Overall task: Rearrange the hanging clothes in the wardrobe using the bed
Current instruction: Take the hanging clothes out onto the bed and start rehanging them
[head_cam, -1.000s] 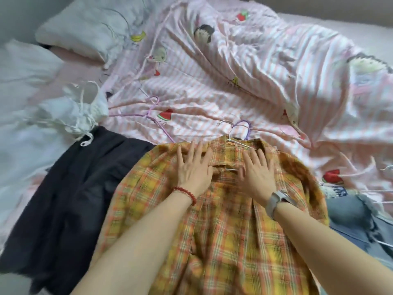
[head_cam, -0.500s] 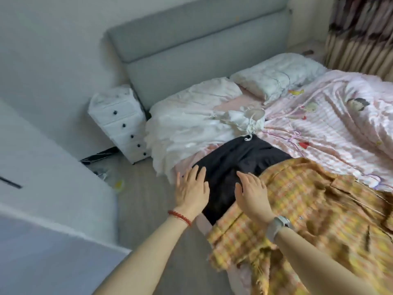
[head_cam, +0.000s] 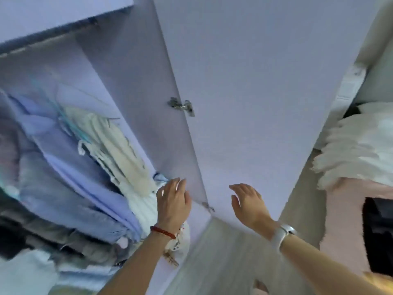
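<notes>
Both hands are raised in front of the open wardrobe, fingers loosely spread and holding nothing. The left hand (head_cam: 173, 204), with a red bead bracelet (head_cam: 163, 232) at the wrist, reaches toward the hanging clothes (head_cam: 85, 177); its fingertips lie at the edge of the nearest pale garment, though the blur hides whether they actually touch it. The right hand (head_cam: 248, 202), a white watch (head_cam: 281, 236) on its wrist, hovers relaxed before the open wardrobe door (head_cam: 255, 92), apart from it as far as can be judged.

The clothes fill the wardrobe from about 8 to 10 o'clock of the left hand: a cream piece closest, then light blue and grey ones, packed tight together and tilted in the view. A metal hinge (head_cam: 181, 106) sits on the door at 12 o'clock above the left hand. The bed (head_cam: 350, 199) lies at 3 o'clock of the right hand, well apart, with a white ruffled cloth (head_cam: 357, 145) and a black garment (head_cam: 380, 235) on it.
</notes>
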Demonstrator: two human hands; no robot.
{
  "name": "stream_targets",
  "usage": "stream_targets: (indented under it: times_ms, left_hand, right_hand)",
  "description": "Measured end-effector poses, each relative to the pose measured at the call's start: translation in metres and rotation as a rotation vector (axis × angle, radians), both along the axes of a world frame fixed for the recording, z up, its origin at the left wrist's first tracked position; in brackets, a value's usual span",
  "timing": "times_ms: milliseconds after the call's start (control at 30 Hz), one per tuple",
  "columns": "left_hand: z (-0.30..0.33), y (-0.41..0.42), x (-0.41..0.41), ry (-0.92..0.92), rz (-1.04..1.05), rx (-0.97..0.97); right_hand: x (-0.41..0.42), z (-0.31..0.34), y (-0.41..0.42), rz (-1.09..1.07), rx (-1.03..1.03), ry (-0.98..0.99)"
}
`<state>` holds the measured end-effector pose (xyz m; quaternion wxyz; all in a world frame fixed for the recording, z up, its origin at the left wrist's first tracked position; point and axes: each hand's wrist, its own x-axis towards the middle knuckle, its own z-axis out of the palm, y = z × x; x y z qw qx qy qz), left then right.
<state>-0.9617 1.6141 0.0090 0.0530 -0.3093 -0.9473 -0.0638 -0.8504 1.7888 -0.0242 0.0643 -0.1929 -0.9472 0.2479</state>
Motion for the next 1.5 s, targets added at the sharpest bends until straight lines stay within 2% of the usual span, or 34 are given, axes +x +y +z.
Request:
stream_targets:
  times_ms: [133,267,400,467,533,600,667,700,833,1067,1167,1233,1367,1500]
  left_hand:
    - [0.042,-0.059,-0.04,0.106,0.203,0.168]
    - [0.088,-0.113,-0.082,0.361,0.331,0.16]
    - [0.132,-0.14,-0.131,0.604,0.437,0.172]
    - [0.149,-0.141,-0.157,0.577,0.506,0.135]
    - [0.157,-0.139,-0.181,0.447,0.579,0.094]
    - [0.149,-0.141,-0.203,0.335,0.672,0.083]
    - [0.136,-0.145,-0.212,0.308,0.726,0.113]
    - [0.132,-0.148,-0.214,0.313,0.734,0.13]
    - [0.128,-0.163,-0.219,0.318,0.723,0.148]
    - [0.119,-0.173,-0.216,0.339,0.753,0.155]
    - [0.12,-0.168,-0.225,0.244,0.765,0.18]
    - [0.125,-0.163,-0.225,0.253,0.772,0.136]
    - [0.146,-0.153,-0.217,0.466,0.639,0.021]
    - [0.166,-0.135,-0.215,0.602,0.399,0.135]
  right_hand:
    - [-0.087,0.033,-0.04,0.193,-0.014,0.104]
    - [-0.179,0.074,-0.087,0.391,-0.123,0.224]
    - [-0.266,0.127,-0.125,0.463,-0.31,0.414]
    - [-0.309,0.155,-0.138,0.498,-0.391,0.474]
    - [-0.351,0.178,-0.152,0.559,-0.427,0.449]
    - [-0.39,0.195,-0.168,0.614,-0.524,0.292]
    - [-0.415,0.204,-0.186,0.664,-0.673,0.084]
    - [-0.423,0.206,-0.195,0.68,-0.69,0.046]
    - [-0.442,0.21,-0.215,0.526,-0.522,0.235]
    - [-0.437,0.209,-0.201,0.469,-0.551,0.572]
    - [-0.432,0.212,-0.188,0.452,-0.592,0.583]
    - [-0.42,0.202,-0.175,0.423,-0.636,0.558]
    - [-0.377,0.161,-0.138,0.342,-0.668,0.517]
    - [-0.327,0.131,-0.098,0.293,-0.594,0.493]
